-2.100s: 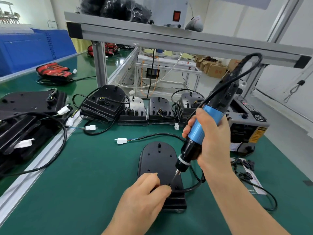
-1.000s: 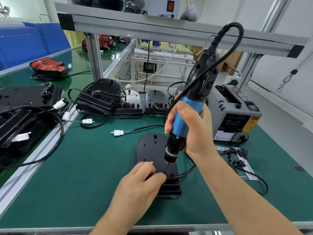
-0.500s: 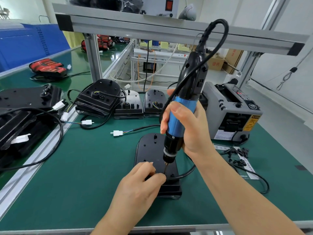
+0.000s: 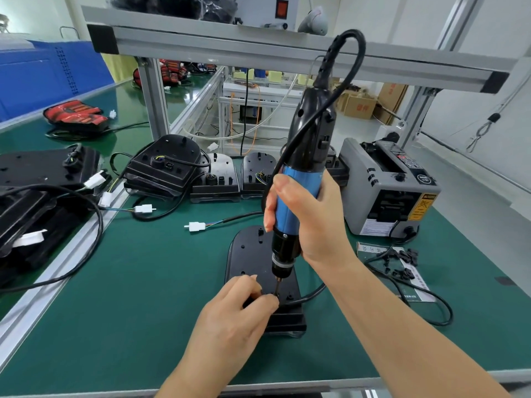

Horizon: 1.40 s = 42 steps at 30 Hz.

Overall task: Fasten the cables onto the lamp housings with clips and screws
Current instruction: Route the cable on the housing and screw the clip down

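Black plastic lamp housing (image 4: 251,259): 1 unit, lying flat on the green bench mat (image 4: 129,297), near centre.
Blue-and-black corded electric screwdriver (image 4: 300,193): near upright over the housing's near end, bit tip down on the housing; right hand (image 4: 319,225) wrapped round the blue grip, fingers clamped on it.
Left hand (image 4: 232,314): fingers curled, thumb and forefinger tips pinched on the near end of the black sheathed cable (image 4: 311,294), touching the housing just beside the bit; any clip or screw under them is hidden.
Cable: leaves the housing rightwards.
White plug connector (image 4: 195,226): on the mat, left of the housing's far end.
Grey tape-dispenser machine (image 4: 388,191): far right.
Small loose black clips (image 4: 402,267): on a paper sheet, right.
Further black housings (image 4: 215,179): in a row at the far edge.
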Motion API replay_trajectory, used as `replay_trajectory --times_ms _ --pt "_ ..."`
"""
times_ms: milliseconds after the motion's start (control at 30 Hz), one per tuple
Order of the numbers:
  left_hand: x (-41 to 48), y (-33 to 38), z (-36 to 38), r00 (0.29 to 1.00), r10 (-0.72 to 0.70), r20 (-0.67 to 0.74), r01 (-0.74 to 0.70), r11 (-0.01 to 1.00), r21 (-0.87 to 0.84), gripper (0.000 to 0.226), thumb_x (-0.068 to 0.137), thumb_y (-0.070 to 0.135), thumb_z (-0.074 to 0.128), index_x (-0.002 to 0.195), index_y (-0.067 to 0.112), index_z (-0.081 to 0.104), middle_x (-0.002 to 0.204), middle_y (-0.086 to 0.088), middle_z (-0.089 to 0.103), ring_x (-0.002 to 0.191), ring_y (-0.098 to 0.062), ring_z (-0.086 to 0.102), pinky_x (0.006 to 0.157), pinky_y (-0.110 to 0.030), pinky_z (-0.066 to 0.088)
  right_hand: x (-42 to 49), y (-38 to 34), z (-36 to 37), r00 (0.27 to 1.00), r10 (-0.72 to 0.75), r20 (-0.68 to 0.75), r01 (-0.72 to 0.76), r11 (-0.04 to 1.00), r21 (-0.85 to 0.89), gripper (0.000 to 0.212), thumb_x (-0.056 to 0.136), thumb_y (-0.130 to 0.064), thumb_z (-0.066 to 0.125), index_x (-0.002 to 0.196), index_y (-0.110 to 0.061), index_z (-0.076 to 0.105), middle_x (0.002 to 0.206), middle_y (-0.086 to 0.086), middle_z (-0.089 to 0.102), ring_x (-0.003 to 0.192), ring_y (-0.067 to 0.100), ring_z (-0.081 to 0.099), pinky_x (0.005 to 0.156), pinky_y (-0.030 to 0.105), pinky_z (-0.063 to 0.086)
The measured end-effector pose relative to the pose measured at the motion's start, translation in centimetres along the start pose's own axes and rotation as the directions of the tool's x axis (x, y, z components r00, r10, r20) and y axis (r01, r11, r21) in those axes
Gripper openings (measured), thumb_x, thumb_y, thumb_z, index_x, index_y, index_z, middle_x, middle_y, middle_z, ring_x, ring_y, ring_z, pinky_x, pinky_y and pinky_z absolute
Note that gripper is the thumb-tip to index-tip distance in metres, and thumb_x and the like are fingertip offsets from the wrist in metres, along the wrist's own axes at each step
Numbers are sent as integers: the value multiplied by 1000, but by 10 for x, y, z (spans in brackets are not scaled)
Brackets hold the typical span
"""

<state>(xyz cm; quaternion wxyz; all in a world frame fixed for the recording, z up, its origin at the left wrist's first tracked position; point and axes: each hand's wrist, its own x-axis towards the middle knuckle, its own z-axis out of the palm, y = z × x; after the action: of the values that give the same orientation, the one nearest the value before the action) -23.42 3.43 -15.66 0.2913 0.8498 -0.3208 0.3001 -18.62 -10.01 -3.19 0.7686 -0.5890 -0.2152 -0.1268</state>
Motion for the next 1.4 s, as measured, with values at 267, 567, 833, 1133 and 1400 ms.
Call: replay_trajectory --times_ms 267,567,833,1133,1400 --pt "1 4 -4 1000 -10 18 9 999 39 18 71 -5 75 74 9 63 73 -5 48 71 -19 53 85 -28 55 -7 -2 -2 1000 -27 -1 27 1000 -11 20 76 -22 62 86 -9 51 61 5 54 46 21 51 50 30 47" --pt "0 1 -2 999 -32 33 31 999 32 20 75 -4 70 74 12 59 75 -2 45 73 -18 49 86 -28 53 -2 -26 -26 987 -37 -157 30 998 -47 26 80 -15 65 98 -9 48 65 5 58 48 21 51 49 30 48" --pt "7 0 -8 995 -5 98 8 999 -35 26 90 29 48 102 19 68 80 4 48 80 -12 59 67 -29 57 -22 -69 -124 903 245 -353 -389 814 -430 51 58 -46 79 91 -21 49 57 2 61 45 20 57 44 29 48" --pt "10 1 -10 995 4 100 -3 1000 -10 31 90 34 44 91 19 71 77 4 49 76 -14 60 56 -29 55 -73 -63 -224 661 289 -692 -694 586 -418 39 81 -38 70 96 -7 52 63 16 59 44 25 59 46 33 51" --pt "10 -1 -7 998 10 57 -11 1000 8 47 97 42 32 90 19 72 77 4 50 76 -12 59 54 -28 54 -71 -18 -271 457 287 -842 -889 111 -445 67 89 -44 55 133 2 32 113 28 55 93 38 61 78 43 48"
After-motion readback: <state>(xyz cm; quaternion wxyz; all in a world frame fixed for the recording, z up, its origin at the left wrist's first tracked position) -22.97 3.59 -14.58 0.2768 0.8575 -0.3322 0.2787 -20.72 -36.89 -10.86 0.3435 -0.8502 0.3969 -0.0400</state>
